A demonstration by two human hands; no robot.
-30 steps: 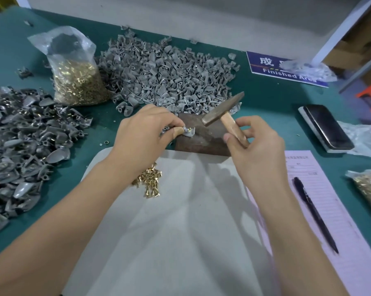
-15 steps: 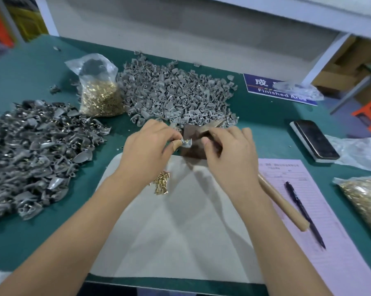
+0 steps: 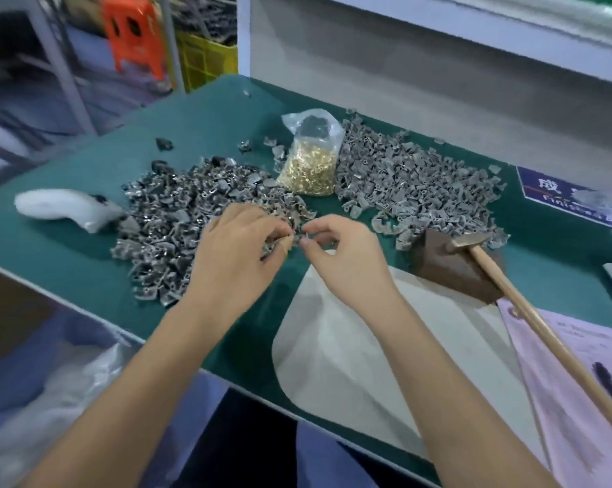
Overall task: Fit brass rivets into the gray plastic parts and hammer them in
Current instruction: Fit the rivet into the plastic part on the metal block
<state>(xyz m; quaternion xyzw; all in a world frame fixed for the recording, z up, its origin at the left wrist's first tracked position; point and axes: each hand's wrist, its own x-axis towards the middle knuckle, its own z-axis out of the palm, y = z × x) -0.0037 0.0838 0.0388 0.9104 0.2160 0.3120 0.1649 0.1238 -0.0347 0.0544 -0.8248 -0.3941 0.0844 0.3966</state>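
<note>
My left hand [image 3: 237, 255] and my right hand [image 3: 346, 255] meet fingertip to fingertip over the near edge of the left pile of gray plastic parts [image 3: 177, 213]. Between the thumbs and forefingers they pinch a small gray plastic part [image 3: 298, 237], which is blurred and mostly hidden. The hammer [image 3: 468, 241] lies free, its head on the brown block [image 3: 452, 272] and its wooden handle running toward the near right. A clear bag of brass rivets [image 3: 308, 167] stands between the left pile and a second gray pile [image 3: 420, 181].
A white sheet [image 3: 350, 346] lies under my right wrist. A pink form [image 3: 579, 382] with a pen [image 3: 610, 385] is at the right. A blue sign [image 3: 561, 191] sits far right, a white plastic bag [image 3: 61, 207] far left. The green table's edge [image 3: 86, 304] runs close on the left.
The view swung left. My right hand let go of the hammer, which now rests on the block. Both hands moved from the block to the left pile.
</note>
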